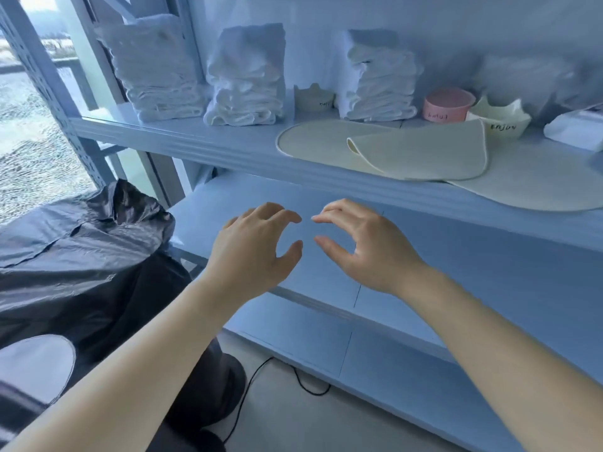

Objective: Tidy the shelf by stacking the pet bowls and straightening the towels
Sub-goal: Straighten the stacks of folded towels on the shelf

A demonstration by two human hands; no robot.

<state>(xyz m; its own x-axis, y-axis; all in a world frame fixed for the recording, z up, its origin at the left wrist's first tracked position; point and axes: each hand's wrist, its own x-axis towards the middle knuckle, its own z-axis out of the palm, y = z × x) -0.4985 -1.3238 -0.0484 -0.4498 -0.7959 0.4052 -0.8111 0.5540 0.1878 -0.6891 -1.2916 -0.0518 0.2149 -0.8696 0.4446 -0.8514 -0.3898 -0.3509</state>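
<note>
Three stacks of white towels stand on the upper shelf (182,138): a left stack (153,73), a middle stack (244,76) and a right stack (378,76), all with uneven edges. A cream pet bowl (314,98) sits between the middle and right stacks. A pink bowl (448,104) and a cream bowl marked "Enjoy" (501,120) stand apart at the right. My left hand (257,249) and my right hand (362,246) hover below that shelf, over the lower shelf (489,272), fingers curled apart and holding nothing.
Two cream oval mats (421,151) lie overlapped on the upper shelf, one folded over. A white packet (574,128) is at the far right. A black plastic bag (85,243) covers something at the left. A black cable (303,383) runs on the floor.
</note>
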